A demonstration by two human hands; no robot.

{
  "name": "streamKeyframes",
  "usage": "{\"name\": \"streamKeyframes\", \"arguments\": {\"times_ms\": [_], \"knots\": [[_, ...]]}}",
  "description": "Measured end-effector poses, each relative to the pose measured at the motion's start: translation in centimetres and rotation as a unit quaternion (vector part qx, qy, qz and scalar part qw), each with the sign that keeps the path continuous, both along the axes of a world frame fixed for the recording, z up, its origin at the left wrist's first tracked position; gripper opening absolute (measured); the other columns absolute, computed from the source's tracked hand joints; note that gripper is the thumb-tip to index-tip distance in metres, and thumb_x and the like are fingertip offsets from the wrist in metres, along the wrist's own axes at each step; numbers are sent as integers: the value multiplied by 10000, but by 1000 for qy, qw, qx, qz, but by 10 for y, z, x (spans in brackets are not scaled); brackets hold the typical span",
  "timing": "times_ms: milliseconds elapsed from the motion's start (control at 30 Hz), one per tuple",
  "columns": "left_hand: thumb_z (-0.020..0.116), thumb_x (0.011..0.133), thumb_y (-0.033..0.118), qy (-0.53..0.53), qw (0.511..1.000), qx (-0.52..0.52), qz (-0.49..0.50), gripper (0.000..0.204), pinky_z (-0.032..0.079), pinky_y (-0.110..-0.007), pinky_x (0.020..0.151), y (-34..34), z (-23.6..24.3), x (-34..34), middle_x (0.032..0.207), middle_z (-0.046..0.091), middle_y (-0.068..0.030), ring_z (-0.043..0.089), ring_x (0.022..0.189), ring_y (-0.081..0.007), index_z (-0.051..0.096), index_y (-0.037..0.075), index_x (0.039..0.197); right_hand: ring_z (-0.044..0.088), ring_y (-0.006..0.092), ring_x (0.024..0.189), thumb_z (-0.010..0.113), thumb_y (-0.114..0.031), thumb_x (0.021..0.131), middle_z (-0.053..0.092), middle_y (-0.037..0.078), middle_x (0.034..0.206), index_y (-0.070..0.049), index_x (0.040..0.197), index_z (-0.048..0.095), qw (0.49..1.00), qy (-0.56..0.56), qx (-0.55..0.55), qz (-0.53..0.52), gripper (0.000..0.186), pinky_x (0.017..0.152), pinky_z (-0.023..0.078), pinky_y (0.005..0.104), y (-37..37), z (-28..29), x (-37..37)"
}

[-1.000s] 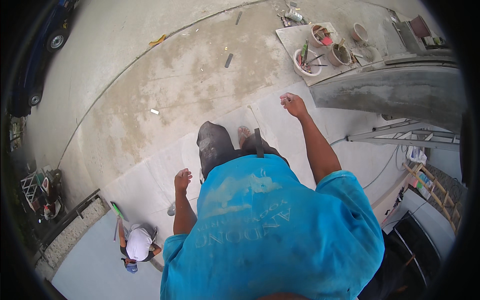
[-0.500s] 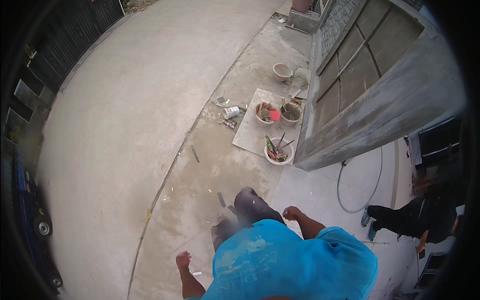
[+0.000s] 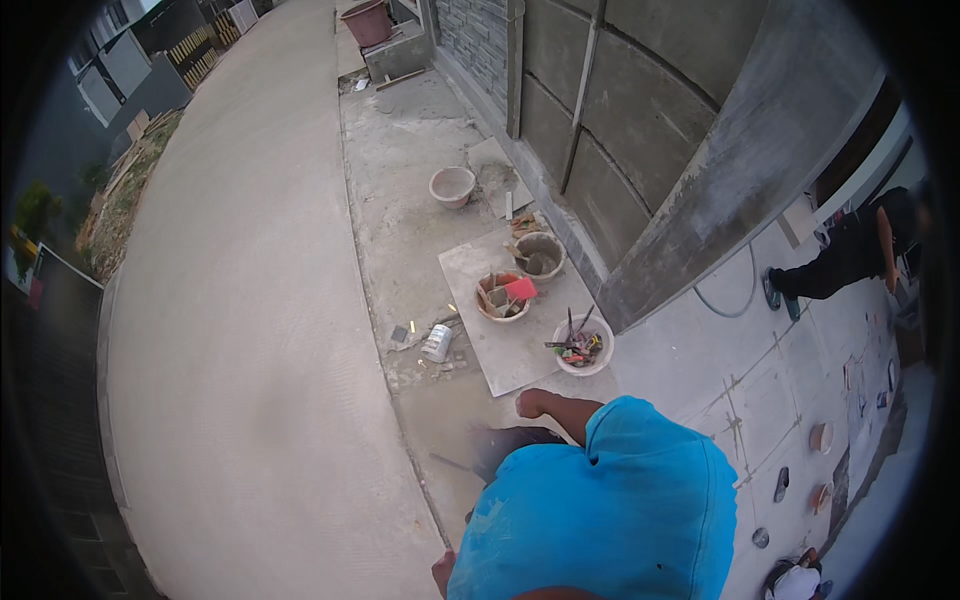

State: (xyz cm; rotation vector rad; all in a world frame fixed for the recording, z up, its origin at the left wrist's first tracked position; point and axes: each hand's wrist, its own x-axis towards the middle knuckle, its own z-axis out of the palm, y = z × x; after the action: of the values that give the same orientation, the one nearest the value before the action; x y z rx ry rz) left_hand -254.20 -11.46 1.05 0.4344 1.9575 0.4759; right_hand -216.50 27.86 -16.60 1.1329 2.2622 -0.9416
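Note:
My right hand [image 3: 531,403] hangs just short of a board [image 3: 480,350] on the ground, its fingers bent down and mostly out of sight. Nearest it is a pale bowl [image 3: 600,362] of hand tools. A second bowl [image 3: 500,314] holds tools and a red flat piece [image 3: 520,288]; a third [image 3: 555,270] has grey material and a tool inside. A white cylindrical container [image 3: 437,343] lies on its side left of the board. My left hand [image 3: 443,572] is low beside my blue shirt, partly hidden by it; I cannot make out its fingers.
A concrete driveway [image 3: 230,350] runs along the left. At right stand a grey panelled wall [image 3: 640,110] and a person in dark clothes [image 3: 840,270], near a hose [image 3: 725,305]. Another person [image 3: 795,580] crouches at lower right. An unused-looking bowl [image 3: 452,202] and large pot [image 3: 367,25] sit farther ahead.
My view has turned rightward, bringing the bowls and wall ahead of me. My right hand is now nearer the board. The person in dark clothes appears higher in view.

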Motion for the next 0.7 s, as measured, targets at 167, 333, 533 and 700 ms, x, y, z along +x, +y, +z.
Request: {"name": "streamKeyframes", "arguments": {"times_ms": [167, 333, 533, 700], "knots": [[647, 984, 278, -11, 997, -11, -72, 298, 475, -293, 552, 151, 0, -115, 730, 687, -71, 608, 610, -156, 725, 12, 873, 703, 394, 996, 644, -251, 870, 756, 190, 1041, -82, 1041, 781, 950, 283, 15, -127, 277, 874, 542, 501, 165, 134, -196], [655, 980, 268, -20, 993, -6, -119, 273, 477, -295, 559, 301, -40, -244, 747, 686, -68, 612, 630, -154, 721, 15, 901, 733, 352, 1011, 664, -251, 875, 777, 158, 1031, -119, 1051, 794, 940, 280, 40, -190, 256, 911, 557, 471, 269, 148, -276], [664, 976, 256, -46, 990, 33, -132, 246, 480, -296, 567, 477, -75, -466, 768, 685, -64, 617, 654, -151, 716, 18, 935, 725, 360, 957, 684, -300, 897, 769, 155, 1009, -118, 1055, 783, 965, 112, -28, -233, 261, 819, 548, 485, 308, 88, -318], [677, 975, 228, 56, 984, 103, -136, 188, 506, -309, 656, 753, -21, -584, 809, 679, -53, 628, 732, -143, 694, 41, 979, 732, 325, 949, 768, -350, 877, 769, 123, 943, -156, 985, 787, 893, 181, -27, -412, 223, 796, 547, 484, 339, 140, -382]]}}
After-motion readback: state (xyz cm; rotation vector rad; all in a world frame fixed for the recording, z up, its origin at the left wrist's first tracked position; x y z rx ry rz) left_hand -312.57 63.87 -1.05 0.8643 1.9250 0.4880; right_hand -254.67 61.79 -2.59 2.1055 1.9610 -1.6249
